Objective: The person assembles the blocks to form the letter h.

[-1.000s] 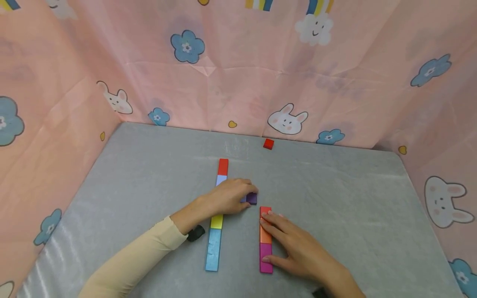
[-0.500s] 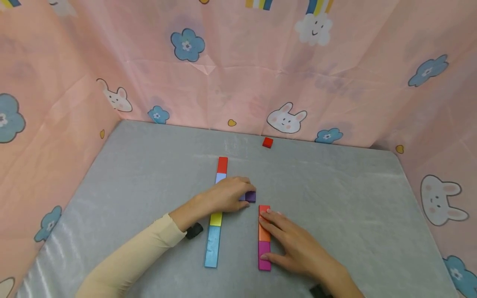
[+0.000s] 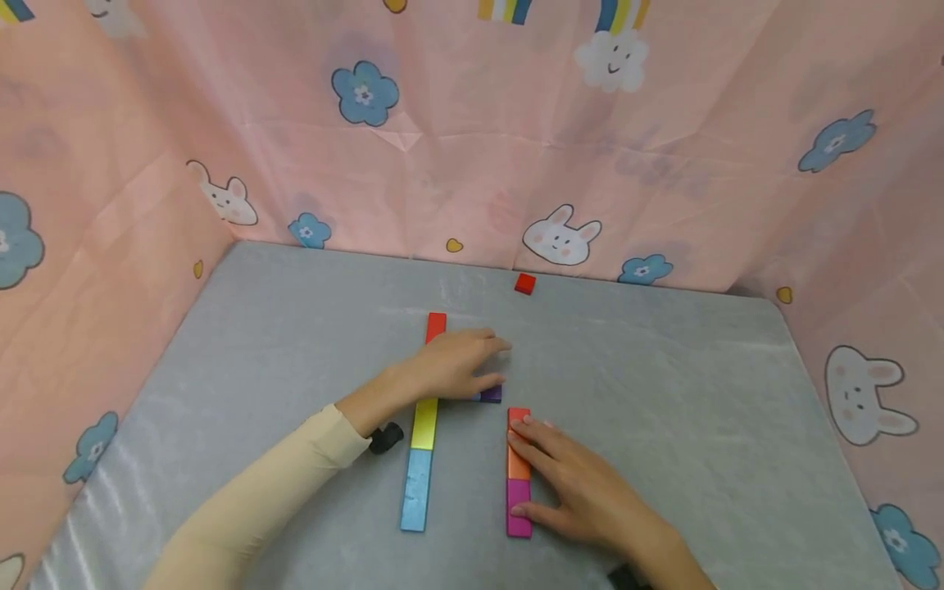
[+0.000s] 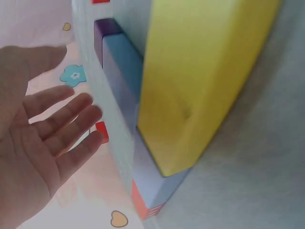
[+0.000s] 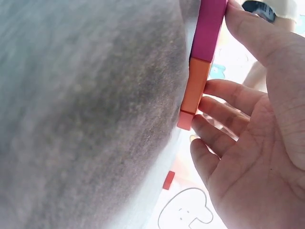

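A lengthwise row has a red block [image 3: 437, 326] at its far end, then a lavender block [image 4: 150, 176], a yellow block [image 3: 424, 424] and a light-blue block [image 3: 416, 492]. Branching right from it is a bluish block [image 4: 124, 71] tipped with a purple block [image 3: 492, 395]. My left hand [image 3: 453, 365] hovers over this branch, fingers spread, holding nothing. On the right, a second row joins a red-orange block [image 3: 519, 415], an orange block [image 3: 519, 467] and a magenta block [image 3: 519, 516]. The fingertips and thumb of my right hand [image 3: 583, 483] rest along it, fingers extended.
One small red block [image 3: 525, 283] lies by itself near the back edge of the grey-covered table [image 3: 664, 393]. Pink printed cloth [image 3: 472, 164] hangs behind and along both sides. Black straps [image 3: 386, 438] show at the wrists.
My left hand has let go of the bluish and purple branch; its fingers have spread and lifted away. The right hand stays on its row. The view has shifted slightly.
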`<control>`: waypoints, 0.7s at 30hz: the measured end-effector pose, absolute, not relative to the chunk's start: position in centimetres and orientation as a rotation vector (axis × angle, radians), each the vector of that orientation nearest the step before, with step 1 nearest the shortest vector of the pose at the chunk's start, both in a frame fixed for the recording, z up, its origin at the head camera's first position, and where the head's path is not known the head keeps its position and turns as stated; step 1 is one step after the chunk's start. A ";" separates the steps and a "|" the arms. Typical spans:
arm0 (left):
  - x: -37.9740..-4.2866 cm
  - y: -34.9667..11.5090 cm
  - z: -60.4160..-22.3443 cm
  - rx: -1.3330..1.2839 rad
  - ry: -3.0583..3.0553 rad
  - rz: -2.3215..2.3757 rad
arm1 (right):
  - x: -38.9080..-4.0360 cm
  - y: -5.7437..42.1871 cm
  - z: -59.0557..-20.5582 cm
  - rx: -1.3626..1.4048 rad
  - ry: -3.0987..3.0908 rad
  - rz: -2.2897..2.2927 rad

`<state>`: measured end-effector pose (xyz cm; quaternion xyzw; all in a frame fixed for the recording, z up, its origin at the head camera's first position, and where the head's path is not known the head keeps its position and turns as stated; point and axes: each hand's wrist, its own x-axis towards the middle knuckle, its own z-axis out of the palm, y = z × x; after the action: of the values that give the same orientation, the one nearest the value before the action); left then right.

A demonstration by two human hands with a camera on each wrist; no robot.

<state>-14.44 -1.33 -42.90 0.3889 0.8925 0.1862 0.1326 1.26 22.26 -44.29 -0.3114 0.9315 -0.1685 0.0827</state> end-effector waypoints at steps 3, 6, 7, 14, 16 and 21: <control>-15.6 -0.8 -42.8 1.103 2.605 0.545 | 1.3 22.3 -44.4 -0.918 2.776 -0.507; -16.5 -0.3 -42.7 1.085 2.611 0.549 | 1.3 22.4 -44.5 -0.917 2.779 -0.508; -16.7 -0.2 -42.8 1.080 2.611 0.553 | 1.3 22.4 -44.5 -0.919 2.780 -0.508; -17.6 0.3 -43.0 1.063 2.635 0.596 | 1.4 22.4 -44.4 -0.941 2.798 -0.496; -17.9 0.5 -43.2 1.060 2.646 0.612 | 1.5 22.4 -44.5 -0.946 2.808 -0.492; -19.0 1.3 -43.5 1.057 2.677 0.601 | 1.4 22.4 -44.5 -0.955 2.815 -0.493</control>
<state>-19.01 1.29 -43.54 0.3578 0.9059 0.2032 0.1004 1.43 22.43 -44.50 -0.3162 0.9324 -0.1631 0.0640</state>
